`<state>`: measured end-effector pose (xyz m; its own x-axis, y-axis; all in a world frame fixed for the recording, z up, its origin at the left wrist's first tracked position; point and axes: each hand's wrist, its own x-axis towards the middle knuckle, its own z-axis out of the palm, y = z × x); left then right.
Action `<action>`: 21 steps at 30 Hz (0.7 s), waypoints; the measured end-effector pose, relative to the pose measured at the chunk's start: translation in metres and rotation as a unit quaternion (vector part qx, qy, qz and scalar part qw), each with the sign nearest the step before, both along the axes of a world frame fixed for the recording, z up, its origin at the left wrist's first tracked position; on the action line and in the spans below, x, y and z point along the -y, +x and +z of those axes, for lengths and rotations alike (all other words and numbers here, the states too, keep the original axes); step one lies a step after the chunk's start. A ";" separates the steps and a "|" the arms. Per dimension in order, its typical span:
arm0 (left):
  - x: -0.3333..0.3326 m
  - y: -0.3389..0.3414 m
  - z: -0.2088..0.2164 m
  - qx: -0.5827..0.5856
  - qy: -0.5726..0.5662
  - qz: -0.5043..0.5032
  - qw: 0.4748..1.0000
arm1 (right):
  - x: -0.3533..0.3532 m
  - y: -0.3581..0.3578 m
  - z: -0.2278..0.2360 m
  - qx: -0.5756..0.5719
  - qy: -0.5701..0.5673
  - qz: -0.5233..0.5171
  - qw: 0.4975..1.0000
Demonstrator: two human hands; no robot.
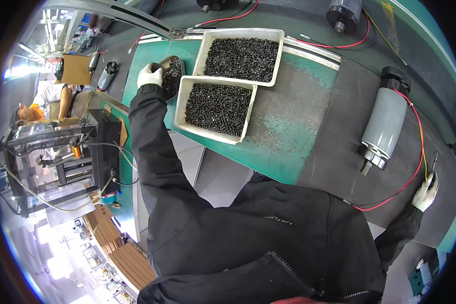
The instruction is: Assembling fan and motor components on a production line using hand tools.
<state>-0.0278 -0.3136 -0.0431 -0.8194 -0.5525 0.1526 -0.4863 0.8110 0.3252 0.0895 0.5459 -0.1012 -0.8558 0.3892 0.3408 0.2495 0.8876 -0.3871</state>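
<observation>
My left hand [151, 75], in a white glove, is at the left rim of a small oval bowl [179, 91] of loose dark parts. Its fingers are curled closed; whatever they hold is hidden. Far to the right, my gloved right hand [425, 193] is closed round a slim dark hand tool [434, 163], pliers by its look, tip pointing away from me. Close to that tool run the red and yellow wires of a grey cylindrical motor [386, 121], which lies on the dark bench with its shaft toward me.
Two white bins [178, 109] [280, 61] full of small black pieces stand beside the bowl on a worn green board [289, 147]. Another motor [343, 12] lies at the back, with wires trailing. A machine frame [61, 167] and another person [50, 99] are at the left.
</observation>
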 end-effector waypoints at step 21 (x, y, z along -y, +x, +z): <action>-0.439 0.053 0.078 -0.058 0.918 -0.254 0.298 | 0.195 -0.018 0.170 -0.150 -0.049 0.343 0.926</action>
<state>0.0250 0.1252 0.0348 -0.9162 0.4003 0.0193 -0.3521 -0.8270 0.4383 0.0720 0.3507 0.0692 -0.7857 -0.1680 0.5953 -0.4913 0.7543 -0.4355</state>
